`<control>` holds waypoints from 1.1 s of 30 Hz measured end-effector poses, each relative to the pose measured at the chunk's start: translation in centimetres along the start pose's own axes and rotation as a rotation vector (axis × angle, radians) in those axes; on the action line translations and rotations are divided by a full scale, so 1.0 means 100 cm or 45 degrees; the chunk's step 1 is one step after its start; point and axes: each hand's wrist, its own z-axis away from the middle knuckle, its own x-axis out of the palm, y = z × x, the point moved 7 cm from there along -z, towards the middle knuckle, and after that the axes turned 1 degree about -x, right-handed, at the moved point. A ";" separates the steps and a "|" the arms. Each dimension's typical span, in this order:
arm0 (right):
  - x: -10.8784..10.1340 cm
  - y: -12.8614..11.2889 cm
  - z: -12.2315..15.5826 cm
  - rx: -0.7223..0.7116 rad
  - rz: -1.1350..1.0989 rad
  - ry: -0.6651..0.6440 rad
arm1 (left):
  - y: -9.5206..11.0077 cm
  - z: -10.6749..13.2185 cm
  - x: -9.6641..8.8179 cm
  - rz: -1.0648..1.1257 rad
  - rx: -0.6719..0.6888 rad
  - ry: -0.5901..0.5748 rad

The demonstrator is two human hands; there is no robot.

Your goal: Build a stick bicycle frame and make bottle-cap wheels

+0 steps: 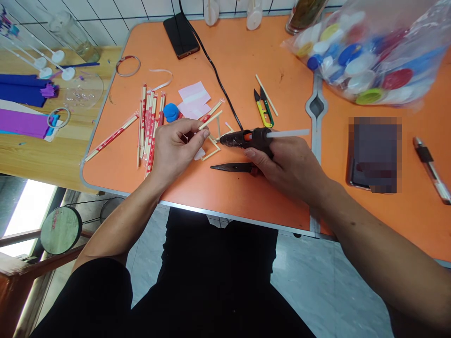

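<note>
Both hands work near the desk front edge. Left hand fingers curled, thumb and fingertips pinching a wooden stick over the stick frame. Right hand clenched round the glue gun, nozzle at the frame; pliers just beside.

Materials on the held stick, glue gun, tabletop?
Stick in the left hand: pale, matte, likely bamboo or wood, like the wrapped chopsticks beside it. Glue gun in the right hand: dark matte plastic, it seems, with a translucent whitish glue stick at the rear. Tabletop: smooth orange, probably laminate or plastic; greyish rim.
</note>
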 end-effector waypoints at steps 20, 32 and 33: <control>0.001 0.002 0.000 -0.003 0.015 0.026 | 0.001 -0.002 -0.001 -0.037 0.012 0.005; 0.001 0.003 0.000 0.018 0.060 0.050 | 0.001 -0.002 -0.001 -0.020 -0.007 -0.004; 0.001 0.003 0.001 0.021 0.060 0.054 | 0.000 -0.002 -0.001 -0.019 -0.010 -0.001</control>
